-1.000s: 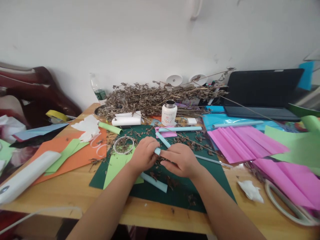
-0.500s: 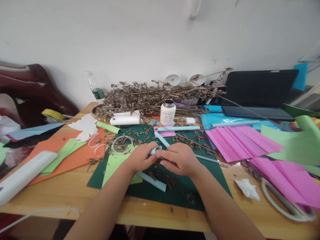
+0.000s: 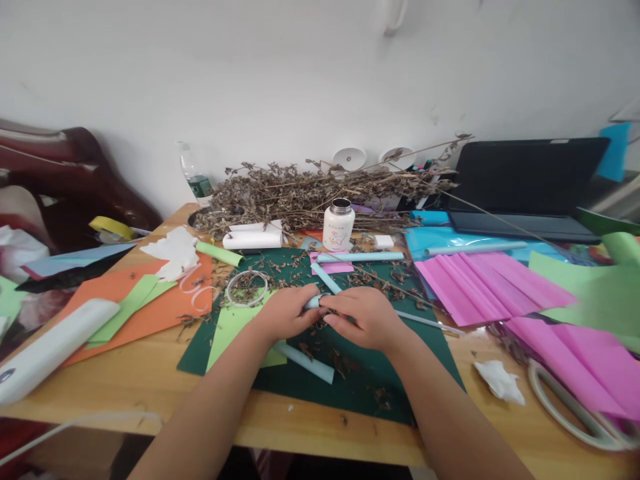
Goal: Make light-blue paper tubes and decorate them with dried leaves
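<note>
My left hand (image 3: 286, 312) is closed round a short light blue paper tube (image 3: 313, 302), whose dark open end points right. My right hand (image 3: 363, 317) meets that end with its fingers curled together; whatever lies under the fingertips is hidden. Beneath both hands, a green cutting mat (image 3: 415, 390) is strewn with crumbled dried leaves (image 3: 345, 365). Another blue paper tube (image 3: 307, 363) rests in front of the hands. Behind them lie a slanting blue tube (image 3: 326, 277) and a level one (image 3: 363, 257).
A white bottle without its lid (image 3: 339, 227) stands behind the mat, before a heap of dried stems (image 3: 300, 190). Left are a tape ring (image 3: 247, 272) and orange paper (image 3: 150, 319). Right are pink crepe paper (image 3: 487, 283), scissors (image 3: 575, 417) and a laptop (image 3: 530, 180).
The right fingers have moved slightly over the end of the blue tube, which sits a little straighter between the hands. The whole view has shifted slightly.
</note>
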Action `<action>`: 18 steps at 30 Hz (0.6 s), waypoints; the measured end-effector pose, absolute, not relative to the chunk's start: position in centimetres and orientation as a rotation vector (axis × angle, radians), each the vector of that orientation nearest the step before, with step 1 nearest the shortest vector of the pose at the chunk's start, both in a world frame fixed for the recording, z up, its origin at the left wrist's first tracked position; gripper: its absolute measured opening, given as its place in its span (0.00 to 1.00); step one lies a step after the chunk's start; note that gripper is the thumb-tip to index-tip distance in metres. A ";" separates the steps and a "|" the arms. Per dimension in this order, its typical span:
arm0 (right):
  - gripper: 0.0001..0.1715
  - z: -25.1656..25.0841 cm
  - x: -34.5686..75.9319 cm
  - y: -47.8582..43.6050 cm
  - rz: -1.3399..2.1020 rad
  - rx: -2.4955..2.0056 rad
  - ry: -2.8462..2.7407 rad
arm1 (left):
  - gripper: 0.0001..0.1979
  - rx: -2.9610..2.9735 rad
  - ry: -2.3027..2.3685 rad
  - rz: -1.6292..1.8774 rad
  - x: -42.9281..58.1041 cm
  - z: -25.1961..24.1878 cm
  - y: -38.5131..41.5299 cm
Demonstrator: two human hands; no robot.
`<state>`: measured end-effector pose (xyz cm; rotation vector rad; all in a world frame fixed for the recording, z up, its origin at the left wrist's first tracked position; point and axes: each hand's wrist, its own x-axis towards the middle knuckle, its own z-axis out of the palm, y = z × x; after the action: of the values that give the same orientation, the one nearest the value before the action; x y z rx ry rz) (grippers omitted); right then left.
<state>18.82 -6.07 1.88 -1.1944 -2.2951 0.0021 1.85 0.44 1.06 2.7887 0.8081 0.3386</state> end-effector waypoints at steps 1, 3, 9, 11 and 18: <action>0.16 1.9 18.8 -6.1 0.016 -1.214 -2.305 | 0.15 2.793 0.821 0.341 1.8 1.0 0.4; 0.16 2.0 18.6 -6.1 0.057 -1.251 -2.335 | 0.15 2.797 0.851 0.345 1.8 1.1 0.4; 0.14 2.2 18.7 -6.4 0.112 -1.132 -2.249 | 0.14 2.794 0.826 0.472 1.7 1.0 0.6; 0.13 2.5 19.3 -6.5 0.112 -1.027 -2.059 | 0.13 2.735 0.771 0.599 1.6 0.9 0.6; 0.16 2.8 23.9 -6.9 0.044 -1.542 -1.711 | 0.10 2.346 0.448 1.015 1.3 0.0 0.0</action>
<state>23.89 -6.90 2.81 -1.5425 -1.7115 0.0438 1.28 -0.03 0.01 2.3457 0.4478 1.0152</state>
